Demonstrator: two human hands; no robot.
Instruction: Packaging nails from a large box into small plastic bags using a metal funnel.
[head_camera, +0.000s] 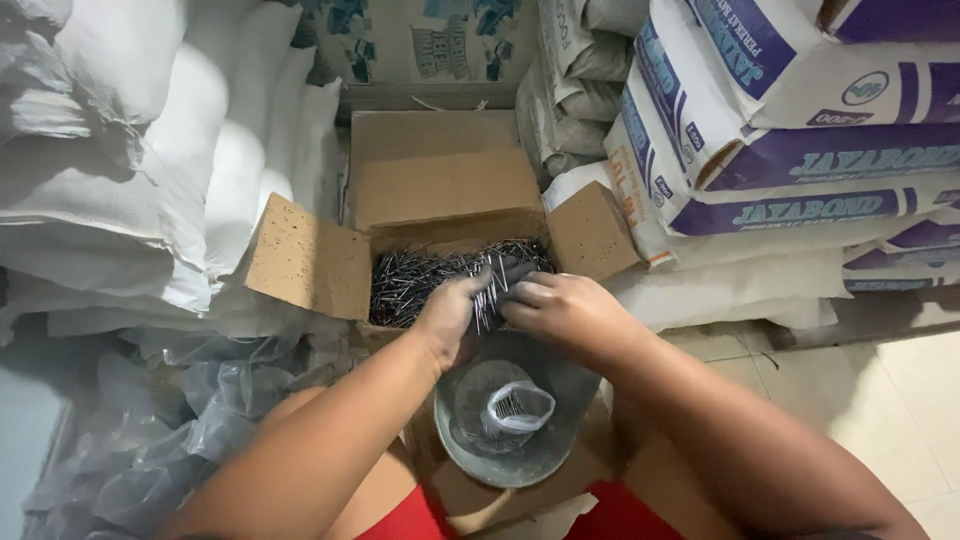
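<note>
head view: left hand (452, 310) fingers (487, 290) curl around a bunch of nails (420, 275), right hand (560, 308) fingers pinching them.

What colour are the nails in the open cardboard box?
Dark grey, metallic nails, seen in the head view, filling the brown cardboard box.

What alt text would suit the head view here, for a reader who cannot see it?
Two bare hands, the left hand and right hand, gather a bunch of nails over an open cardboard box full of nails. Below them sits a round metal pan holding a small clear plastic bag; white sacks are stacked on both sides.
</note>
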